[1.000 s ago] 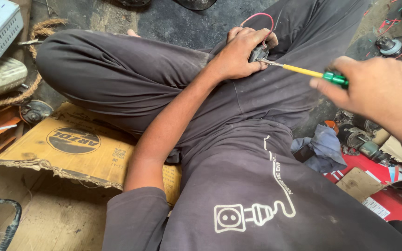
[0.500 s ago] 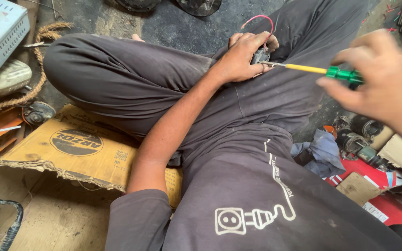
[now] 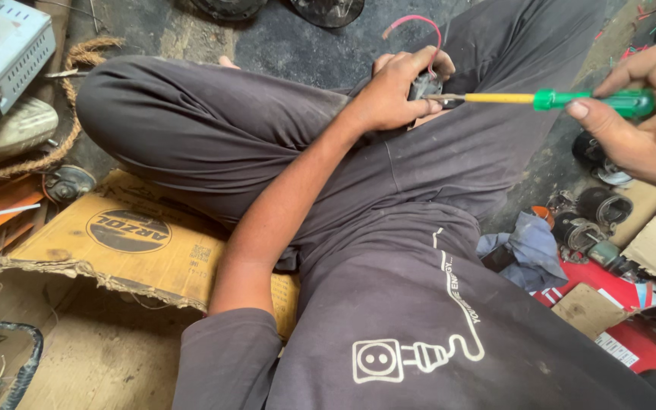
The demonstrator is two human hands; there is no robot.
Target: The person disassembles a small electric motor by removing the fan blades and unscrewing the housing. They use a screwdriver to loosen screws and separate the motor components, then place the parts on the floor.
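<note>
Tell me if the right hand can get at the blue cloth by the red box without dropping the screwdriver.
Probably not. The right hand is pinching the screwdriver, whose tip sits at the small part in the left hand. The blue cloth lies uncovered below, but the fingers are busy.

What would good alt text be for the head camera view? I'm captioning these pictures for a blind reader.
Seen from above, a person sitting cross-legged holds a small dark part with a red wire in the left hand, while the right hand presses a green-handled screwdriver into it. Flattened cardboard, a rope and metal parts lie around on the floor.
</note>
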